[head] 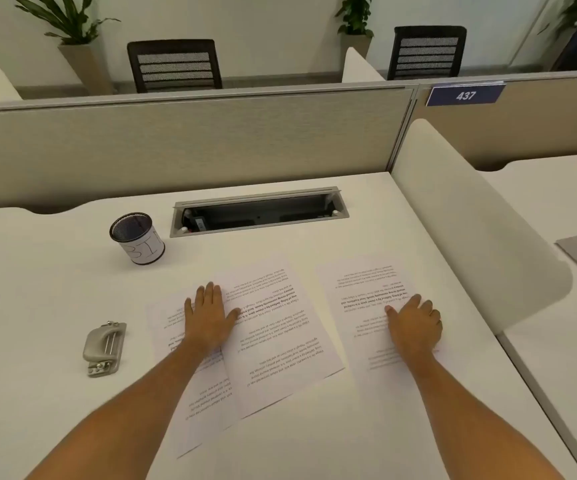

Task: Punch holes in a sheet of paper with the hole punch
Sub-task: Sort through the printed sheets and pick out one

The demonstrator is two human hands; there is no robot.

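Head view. I see both hands lying flat, palms down, fingers spread, gripping nothing.

Left hand (209,315): pressed on the overlap of two printed sheets near the middle of the desk (55,282). The upper sheet (280,341) is skewed and lies partly over the lower sheet (190,407), whose near corner points toward the desk's near edge. The thumb rests on the upper sheet.

Right hand (415,325): flat on a third sheet (359,289), which lies apart from the other two, toward the desk's right edge and just beside the white side divider (470,209).

Hole punch (104,348): grey metal, on the bare desk toward the left edge, near the lower sheet but not touching it. Neither hand touches it. I cannot tell whether any sheet has holes.

Mesh cup (137,238) with a white label reading "BIN": upright toward the far edge, left of the open cable tray (259,213) set into the desk. Printed text on all sheets faces away from me.
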